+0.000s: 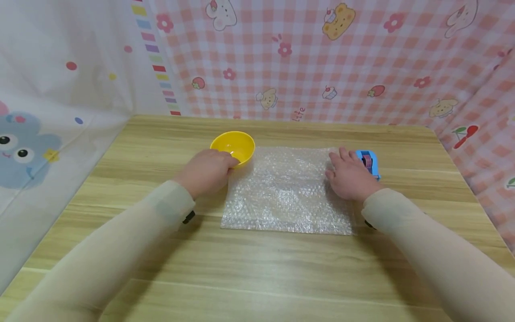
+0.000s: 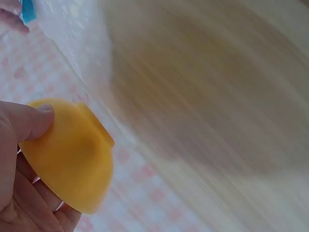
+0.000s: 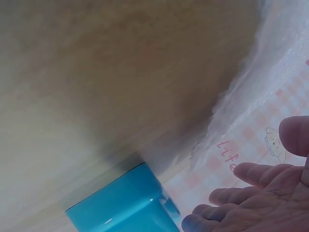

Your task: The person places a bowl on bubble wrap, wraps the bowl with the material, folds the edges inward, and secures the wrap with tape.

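My left hand (image 1: 209, 171) grips a yellow bowl (image 1: 238, 142) by its rim, the thumb on the outer wall and the fingers inside, as the left wrist view shows. The bowl is beside the upper left corner of a sheet of bubble wrap (image 1: 281, 192) lying flat on the table. My right hand (image 1: 349, 175) is over the sheet's right edge with its fingers stretched out and nothing in its grasp. Just right of those fingers stands a blue tape dispenser (image 1: 374, 166) with a roll of tape; the right wrist view shows its smooth blue side (image 3: 120, 203).
The wood-grain table (image 1: 265, 273) extends in front of the bubble wrap and to both sides. A pink checked cloth (image 1: 306, 67) with cartoon prints hangs along its back edge. On the left hangs a white printed cloth (image 1: 96, 58).
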The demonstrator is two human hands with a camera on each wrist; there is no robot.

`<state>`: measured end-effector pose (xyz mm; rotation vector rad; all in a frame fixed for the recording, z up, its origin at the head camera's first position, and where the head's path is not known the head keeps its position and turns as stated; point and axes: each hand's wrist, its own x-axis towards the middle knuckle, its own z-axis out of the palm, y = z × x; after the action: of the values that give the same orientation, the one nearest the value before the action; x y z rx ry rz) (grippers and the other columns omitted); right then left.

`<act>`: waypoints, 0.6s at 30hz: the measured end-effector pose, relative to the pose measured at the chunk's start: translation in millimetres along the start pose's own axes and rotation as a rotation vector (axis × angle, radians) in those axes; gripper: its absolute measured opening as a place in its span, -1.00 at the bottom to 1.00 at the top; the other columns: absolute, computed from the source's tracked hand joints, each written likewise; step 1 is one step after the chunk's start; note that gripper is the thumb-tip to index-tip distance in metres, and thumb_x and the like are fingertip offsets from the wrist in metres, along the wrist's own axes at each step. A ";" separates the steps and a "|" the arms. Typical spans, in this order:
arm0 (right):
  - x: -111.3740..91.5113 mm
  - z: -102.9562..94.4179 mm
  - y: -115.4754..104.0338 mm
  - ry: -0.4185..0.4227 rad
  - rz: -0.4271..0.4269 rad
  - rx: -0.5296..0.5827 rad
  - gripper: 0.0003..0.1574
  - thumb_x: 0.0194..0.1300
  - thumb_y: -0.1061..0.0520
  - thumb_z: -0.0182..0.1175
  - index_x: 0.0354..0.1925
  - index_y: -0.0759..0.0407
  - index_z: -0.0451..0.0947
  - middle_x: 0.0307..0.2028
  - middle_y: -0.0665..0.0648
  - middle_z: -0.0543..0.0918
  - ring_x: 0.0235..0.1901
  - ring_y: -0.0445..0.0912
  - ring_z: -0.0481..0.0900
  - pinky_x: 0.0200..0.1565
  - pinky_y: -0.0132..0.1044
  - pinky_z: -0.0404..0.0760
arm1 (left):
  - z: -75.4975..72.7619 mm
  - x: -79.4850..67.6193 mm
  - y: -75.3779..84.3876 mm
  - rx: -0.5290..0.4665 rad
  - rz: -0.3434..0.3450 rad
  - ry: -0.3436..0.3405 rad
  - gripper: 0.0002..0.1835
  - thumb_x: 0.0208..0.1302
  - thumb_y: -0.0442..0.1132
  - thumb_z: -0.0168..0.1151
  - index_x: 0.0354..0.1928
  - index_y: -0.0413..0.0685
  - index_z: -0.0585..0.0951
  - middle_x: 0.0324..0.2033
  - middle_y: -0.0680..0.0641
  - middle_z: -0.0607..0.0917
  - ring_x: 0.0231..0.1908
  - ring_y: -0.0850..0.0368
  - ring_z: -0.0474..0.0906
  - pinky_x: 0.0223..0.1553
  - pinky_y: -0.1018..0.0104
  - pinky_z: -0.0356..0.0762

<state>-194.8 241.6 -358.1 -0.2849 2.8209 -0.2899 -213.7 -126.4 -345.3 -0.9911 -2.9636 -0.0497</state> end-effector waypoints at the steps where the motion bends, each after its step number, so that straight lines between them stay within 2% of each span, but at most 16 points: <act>1: 0.2 0.1 -0.9 0.001 0.000 0.004 -0.16 0.71 -0.04 -0.19 0.66 0.40 -0.12 0.63 0.58 -0.23 0.61 0.52 -0.30 0.59 0.36 -0.23 | -0.1 2.0 3.9 0.002 0.012 -0.001 -0.88 0.50 -0.24 0.28 -0.06 0.02 0.76 -0.19 -0.04 0.80 -0.26 -0.03 0.62 0.04 0.05 0.66; 9: 4.5 0.2 -6.2 0.028 -0.001 0.037 -0.18 0.70 -0.03 -0.18 0.66 0.37 -0.07 0.64 0.56 -0.19 0.62 0.51 -0.26 0.59 0.36 -0.20 | -0.5 17.7 36.4 0.032 0.118 -0.048 -0.84 0.52 -0.24 0.26 -0.04 0.08 0.79 -0.24 0.03 0.80 -0.30 0.05 0.57 -0.06 0.15 0.63; 14: 11.6 1.1 -6.1 0.028 0.019 0.024 -0.18 0.69 -0.03 -0.17 0.65 0.38 -0.05 0.64 0.54 -0.17 0.63 0.47 -0.23 0.59 0.36 -0.16 | 1.2 26.9 56.7 0.062 0.169 -0.101 -0.76 0.53 -0.30 0.22 0.05 0.14 0.78 -0.11 0.06 0.83 -0.18 0.09 0.62 0.06 0.16 0.62; 18: 17.5 0.8 -7.3 0.012 0.064 0.040 -0.17 0.69 -0.05 -0.14 0.66 0.35 -0.06 0.65 0.51 -0.18 0.64 0.45 -0.23 0.58 0.37 -0.14 | 2.5 31.6 70.7 0.050 0.201 -0.119 -0.68 0.52 -0.35 0.16 0.11 0.16 0.77 -0.06 0.06 0.83 -0.13 0.11 0.66 0.11 0.16 0.62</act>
<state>-209.8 230.6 -361.8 -0.1837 2.8255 -0.3350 -196.4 -50.8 -345.3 -1.3225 -2.9335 0.0888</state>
